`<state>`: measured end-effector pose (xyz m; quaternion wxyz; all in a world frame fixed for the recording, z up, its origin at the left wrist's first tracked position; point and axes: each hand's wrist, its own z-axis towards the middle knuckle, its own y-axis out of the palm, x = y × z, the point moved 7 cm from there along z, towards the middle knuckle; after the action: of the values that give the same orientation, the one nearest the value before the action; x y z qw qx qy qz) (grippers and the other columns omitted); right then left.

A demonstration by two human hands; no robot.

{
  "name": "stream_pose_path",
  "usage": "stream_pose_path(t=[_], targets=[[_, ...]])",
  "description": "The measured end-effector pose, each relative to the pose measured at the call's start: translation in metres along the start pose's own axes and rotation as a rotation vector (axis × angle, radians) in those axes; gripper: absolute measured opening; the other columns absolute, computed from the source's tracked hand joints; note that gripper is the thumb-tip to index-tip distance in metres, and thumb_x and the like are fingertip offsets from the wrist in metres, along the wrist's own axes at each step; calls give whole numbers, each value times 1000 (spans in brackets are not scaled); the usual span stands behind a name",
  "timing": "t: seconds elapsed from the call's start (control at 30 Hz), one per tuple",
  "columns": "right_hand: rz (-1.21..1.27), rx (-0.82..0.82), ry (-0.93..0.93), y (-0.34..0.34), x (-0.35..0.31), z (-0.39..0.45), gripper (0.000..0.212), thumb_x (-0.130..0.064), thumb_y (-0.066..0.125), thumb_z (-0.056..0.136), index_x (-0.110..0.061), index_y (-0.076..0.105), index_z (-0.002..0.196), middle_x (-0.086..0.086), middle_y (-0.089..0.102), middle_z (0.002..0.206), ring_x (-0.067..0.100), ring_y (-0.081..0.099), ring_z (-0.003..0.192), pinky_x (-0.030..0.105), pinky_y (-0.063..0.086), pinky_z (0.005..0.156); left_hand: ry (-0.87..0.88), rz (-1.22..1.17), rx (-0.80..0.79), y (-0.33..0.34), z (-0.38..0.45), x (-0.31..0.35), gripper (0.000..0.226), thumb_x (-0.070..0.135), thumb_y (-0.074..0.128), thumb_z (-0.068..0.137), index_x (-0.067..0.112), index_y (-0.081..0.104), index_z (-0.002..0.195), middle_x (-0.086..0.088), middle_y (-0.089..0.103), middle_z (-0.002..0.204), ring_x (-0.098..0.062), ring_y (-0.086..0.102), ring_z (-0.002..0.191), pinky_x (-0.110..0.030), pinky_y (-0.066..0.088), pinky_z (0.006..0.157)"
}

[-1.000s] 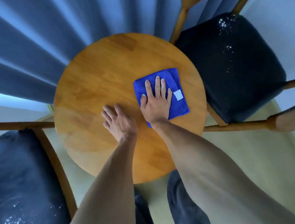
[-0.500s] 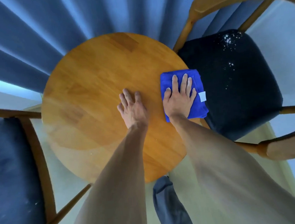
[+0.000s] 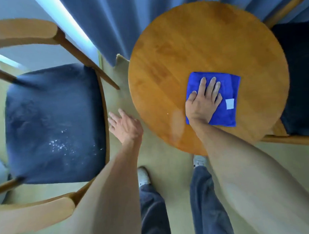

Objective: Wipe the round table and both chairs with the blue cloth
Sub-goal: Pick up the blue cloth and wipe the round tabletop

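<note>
The round wooden table point(image 3: 191, 49) fills the upper right. A folded blue cloth point(image 3: 227, 89) with a white tag lies on its near right part, and my right hand point(image 3: 204, 101) presses flat on it with straight fingers. My left hand point(image 3: 125, 126) hovers off the table over the floor, fingers relaxed, between the table and the left chair point(image 3: 49, 121). That chair has a dark blue seat with white specks on it. The right chair point(image 3: 300, 78), with a dark seat, shows only partly at the right edge.
Blue curtains point(image 3: 110, 18) hang behind the table. My legs and white shoes point(image 3: 143, 175) stand on the pale floor between the chairs. The left chair's wooden arm point(image 3: 34, 214) curves across the lower left.
The view has swung left, bringing the left chair into sight. My left hand has come off the table and now hovers beside it. My right hand still presses the cloth.
</note>
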<state>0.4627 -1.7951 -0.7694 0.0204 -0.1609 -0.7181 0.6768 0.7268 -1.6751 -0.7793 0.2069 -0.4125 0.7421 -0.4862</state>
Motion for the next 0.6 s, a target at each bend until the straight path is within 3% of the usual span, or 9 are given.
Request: stream_pose_path(t=[0.13, 0.27, 0.47, 0.6], targets=[[13, -6, -99, 21, -81, -69, 56, -31, 32, 96, -18, 36, 151, 12, 25, 161, 29, 19, 150, 49, 21, 116, 33, 25, -1, -2, 9, -52, 54, 15, 39, 90, 17, 31, 144, -20, 19, 155, -34, 26, 138, -48, 28, 108], [6, -29, -243, 36, -115, -115, 57, -33, 33, 97, -19, 35, 151, 11, 24, 162, 29, 19, 150, 49, 21, 116, 59, 20, 20, -4, 12, -67, 61, 15, 42, 88, 16, 27, 147, -18, 19, 155, -33, 28, 136, -46, 27, 106], [15, -57, -385, 32, -93, -118, 54, -34, 37, 96, -24, 40, 149, 9, 28, 161, 27, 23, 149, 48, 22, 116, 118, -22, 66, 1, -13, -35, 65, 13, 40, 89, 17, 22, 151, -18, 13, 159, -33, 17, 145, -44, 24, 110], [19, -43, -342, 23, -43, -105, 55, -34, 38, 95, -24, 41, 148, 8, 28, 161, 28, 22, 149, 49, 21, 116, 245, -12, 94, 8, -41, 25, 66, 14, 41, 87, 19, 23, 150, -19, 10, 161, -34, 7, 148, -44, 18, 112]])
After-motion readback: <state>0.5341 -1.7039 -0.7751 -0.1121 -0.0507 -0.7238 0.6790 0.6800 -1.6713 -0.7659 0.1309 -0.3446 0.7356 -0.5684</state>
